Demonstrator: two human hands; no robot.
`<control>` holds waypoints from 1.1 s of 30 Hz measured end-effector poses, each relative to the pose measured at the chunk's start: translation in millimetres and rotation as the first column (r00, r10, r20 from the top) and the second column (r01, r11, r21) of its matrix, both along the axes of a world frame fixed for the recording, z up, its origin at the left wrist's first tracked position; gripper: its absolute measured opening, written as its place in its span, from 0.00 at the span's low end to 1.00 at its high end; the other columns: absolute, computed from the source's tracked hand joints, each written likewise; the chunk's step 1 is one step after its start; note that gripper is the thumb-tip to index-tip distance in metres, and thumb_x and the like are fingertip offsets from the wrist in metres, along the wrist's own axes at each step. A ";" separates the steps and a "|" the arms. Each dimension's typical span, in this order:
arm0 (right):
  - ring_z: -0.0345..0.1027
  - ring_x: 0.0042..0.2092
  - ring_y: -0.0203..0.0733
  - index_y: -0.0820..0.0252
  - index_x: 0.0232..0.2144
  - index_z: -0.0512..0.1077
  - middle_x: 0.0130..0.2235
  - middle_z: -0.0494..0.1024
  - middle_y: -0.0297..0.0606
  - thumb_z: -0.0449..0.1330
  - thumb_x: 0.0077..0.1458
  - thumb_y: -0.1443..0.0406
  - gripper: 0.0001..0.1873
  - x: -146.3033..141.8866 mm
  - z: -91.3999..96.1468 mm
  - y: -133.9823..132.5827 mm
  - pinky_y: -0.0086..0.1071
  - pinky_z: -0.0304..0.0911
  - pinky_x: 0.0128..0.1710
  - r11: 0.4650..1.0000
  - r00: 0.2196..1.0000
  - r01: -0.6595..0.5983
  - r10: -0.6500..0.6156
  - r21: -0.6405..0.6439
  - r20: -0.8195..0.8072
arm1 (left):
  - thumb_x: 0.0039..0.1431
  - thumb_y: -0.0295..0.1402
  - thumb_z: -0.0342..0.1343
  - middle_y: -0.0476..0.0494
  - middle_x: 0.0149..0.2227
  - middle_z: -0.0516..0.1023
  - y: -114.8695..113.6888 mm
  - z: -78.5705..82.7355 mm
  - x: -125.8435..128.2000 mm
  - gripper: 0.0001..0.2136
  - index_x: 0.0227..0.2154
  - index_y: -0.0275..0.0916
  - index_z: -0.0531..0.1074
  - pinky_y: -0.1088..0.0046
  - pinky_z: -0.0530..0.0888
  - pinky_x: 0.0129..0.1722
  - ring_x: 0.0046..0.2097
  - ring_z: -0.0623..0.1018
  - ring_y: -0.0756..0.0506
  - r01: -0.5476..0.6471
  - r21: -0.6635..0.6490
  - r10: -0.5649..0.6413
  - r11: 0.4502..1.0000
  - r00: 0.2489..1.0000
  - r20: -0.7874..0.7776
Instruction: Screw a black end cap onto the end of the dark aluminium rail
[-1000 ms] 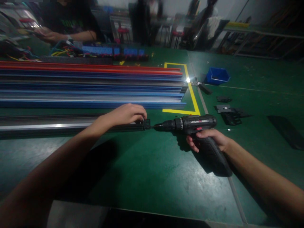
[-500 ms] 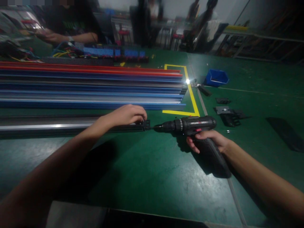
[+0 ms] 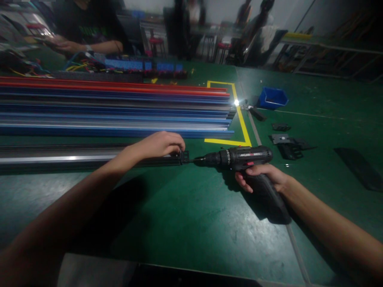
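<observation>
A long dark metal rail lies across the green table, its right end near the middle. My left hand is curled over that end, fingers closed on the rail beside a small black end piece. My right hand grips the handle of a black cordless drill held level, its bit touching the end piece from the right.
A stack of red, blue and grey rails lies behind. Yellow tape marks a corner. A blue bin and black flat parts sit to the right. Another person's arms rest at the far left by coloured wires.
</observation>
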State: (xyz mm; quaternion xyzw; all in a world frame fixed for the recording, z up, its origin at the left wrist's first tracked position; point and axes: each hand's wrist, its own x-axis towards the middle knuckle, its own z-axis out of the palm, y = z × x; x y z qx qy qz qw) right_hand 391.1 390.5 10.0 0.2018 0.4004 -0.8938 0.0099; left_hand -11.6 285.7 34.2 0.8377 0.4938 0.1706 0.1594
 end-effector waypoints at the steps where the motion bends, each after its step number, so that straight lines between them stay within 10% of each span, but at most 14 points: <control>1: 0.80 0.34 0.40 0.74 0.41 0.80 0.37 0.83 0.47 0.69 0.60 0.64 0.14 -0.1 0.1 -0.1 0.28 0.76 0.33 1.000 1.000 0.000 0.000 0.000 -0.001 | 0.67 0.29 0.53 0.48 0.41 0.84 0.1 -0.2 0.0 0.11 0.40 0.43 0.81 0.74 0.73 0.44 0.42 0.82 0.49 0.001 0.001 -0.001 1.000 1.000 0.000; 33: 0.81 0.40 0.42 0.74 0.44 0.80 0.41 0.84 0.49 0.70 0.60 0.64 0.16 -1.1 2.0 1.3 0.32 0.78 0.42 0.995 0.999 -0.027 0.028 -0.093 0.015 | 0.67 0.30 0.53 0.48 0.42 0.84 -0.6 1.5 1.3 0.11 0.40 0.43 0.81 0.75 0.73 0.46 0.43 0.81 0.49 -0.006 -0.009 0.006 1.000 1.000 0.010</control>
